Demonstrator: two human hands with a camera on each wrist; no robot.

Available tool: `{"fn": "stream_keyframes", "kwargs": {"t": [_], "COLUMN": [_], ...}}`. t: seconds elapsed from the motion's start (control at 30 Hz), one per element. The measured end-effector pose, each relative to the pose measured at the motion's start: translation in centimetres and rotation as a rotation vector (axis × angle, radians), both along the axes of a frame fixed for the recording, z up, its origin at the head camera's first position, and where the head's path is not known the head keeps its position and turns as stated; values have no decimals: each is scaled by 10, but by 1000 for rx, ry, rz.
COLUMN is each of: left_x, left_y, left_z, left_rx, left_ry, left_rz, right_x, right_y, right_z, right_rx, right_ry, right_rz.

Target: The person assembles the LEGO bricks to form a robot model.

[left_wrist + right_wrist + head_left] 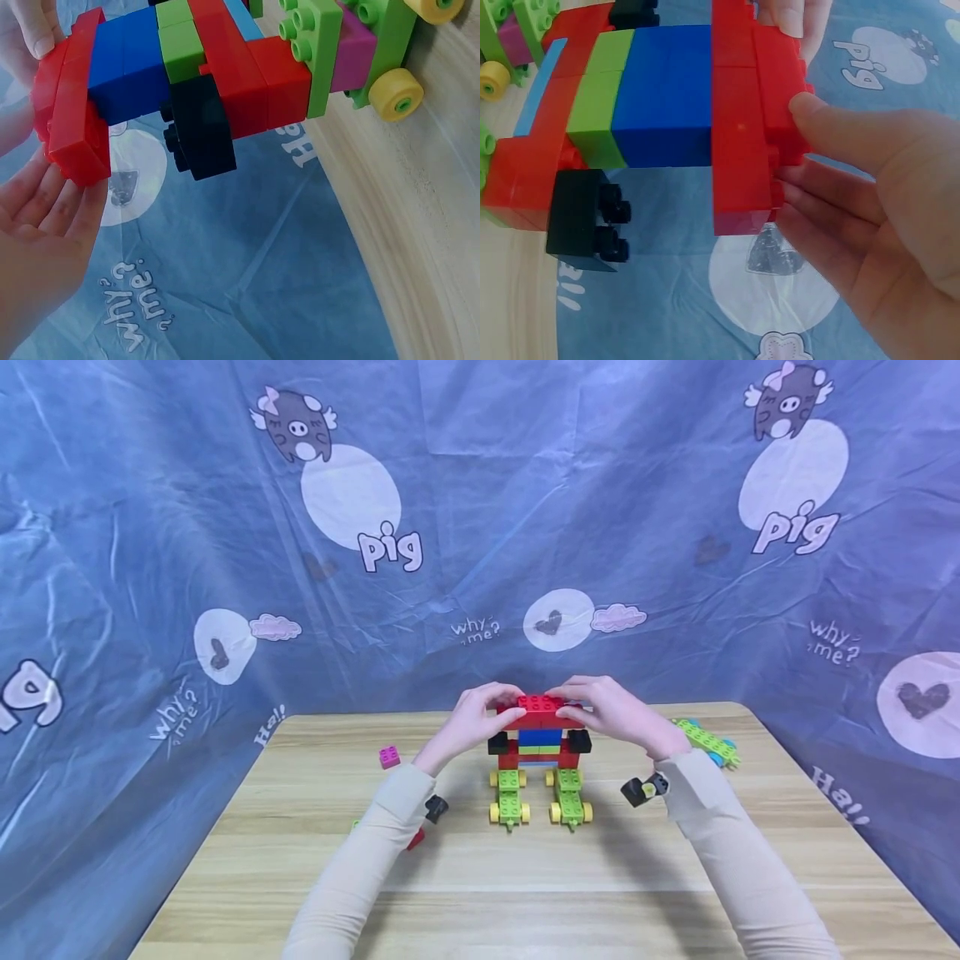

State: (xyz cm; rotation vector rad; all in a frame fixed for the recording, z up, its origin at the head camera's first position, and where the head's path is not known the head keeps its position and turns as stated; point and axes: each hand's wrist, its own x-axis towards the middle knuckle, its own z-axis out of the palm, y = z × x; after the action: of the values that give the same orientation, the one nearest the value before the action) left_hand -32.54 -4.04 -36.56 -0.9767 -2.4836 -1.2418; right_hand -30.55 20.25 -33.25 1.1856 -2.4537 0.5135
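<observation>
A toy-brick build stands on the table, with a short red brick [540, 702] over a longer red layer [739, 150] at its top. My left hand [483, 714] pinches the left end of the red top, thumb in front and fingers behind. From the other side my right hand [615, 714] grips it, its thumb [832, 127] pressing the short red brick's face. Below come blue bricks [540, 737], lime bricks [600, 97] and red ones, with a black brick [201, 124] jutting out at each side. Two lime bases [510, 810] with yellow wheels [396, 95] carry it.
A magenta brick [388, 757] lies on the table to the left. Back right is a lime wheeled base [707, 743] with blue wheels. A red piece [416, 838] shows partly past my left sleeve. A blue printed cloth [480, 527] hangs behind the wooden table [480, 893].
</observation>
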Motion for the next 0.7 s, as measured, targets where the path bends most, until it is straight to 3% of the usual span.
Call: {"fn": "stream_keyframes", "kwargs": {"t": [0.23,0.47,0.7], "left_x": [1,1,2], "left_y": [0,0,1], "left_z": [2,0,-1], "left_rx": [-21,17,-1], "left_ry": [-21,-55,-38], "left_rz": [8,-2,10], "right_x": [0,1,3], "right_y": [1,-1,-2], "right_z": [-4,-2,1], "right_rx": [-16,18,51], "right_ry": [27,61,47], "right_rz": [-16,-17,-38]}}
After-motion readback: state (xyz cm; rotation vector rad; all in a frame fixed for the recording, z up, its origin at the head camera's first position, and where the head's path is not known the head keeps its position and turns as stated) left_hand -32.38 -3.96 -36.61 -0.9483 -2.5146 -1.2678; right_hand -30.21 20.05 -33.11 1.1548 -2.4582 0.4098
